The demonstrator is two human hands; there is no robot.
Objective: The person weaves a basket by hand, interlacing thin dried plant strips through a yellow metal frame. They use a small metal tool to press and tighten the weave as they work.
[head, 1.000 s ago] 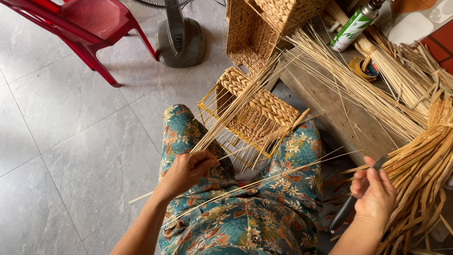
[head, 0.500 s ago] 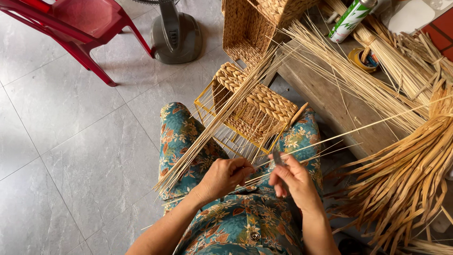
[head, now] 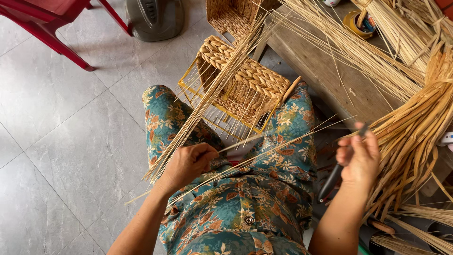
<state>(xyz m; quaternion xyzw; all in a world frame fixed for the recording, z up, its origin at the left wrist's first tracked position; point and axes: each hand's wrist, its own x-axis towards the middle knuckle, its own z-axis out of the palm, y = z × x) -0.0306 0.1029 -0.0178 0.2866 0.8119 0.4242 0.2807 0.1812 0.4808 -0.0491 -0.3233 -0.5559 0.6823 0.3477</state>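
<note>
The left hand (head: pixel 188 163) grips a bundle of thin pale straw stalks (head: pixel 207 97) slanting up-right over the half-woven yellow-framed basket (head: pixel 245 80). The right hand (head: pixel 361 158) pinches a dark-handled tool (head: pixel 330 182), its tip blurred.

**Lighting / img quality**

Bright, even daylight, soft and diffuse. Weak shadows only: under red chair (head: pixel 42 28), beside legs on floor tiles (head: pixel 56 156). No hard glare, slight sheen on tiles. Right hand (head: pixel 359 158) motion-blurred; left hand (head: pixel 188 164) sharp. Mild wide-angle stretch at edges. Colours well saturated.
</note>
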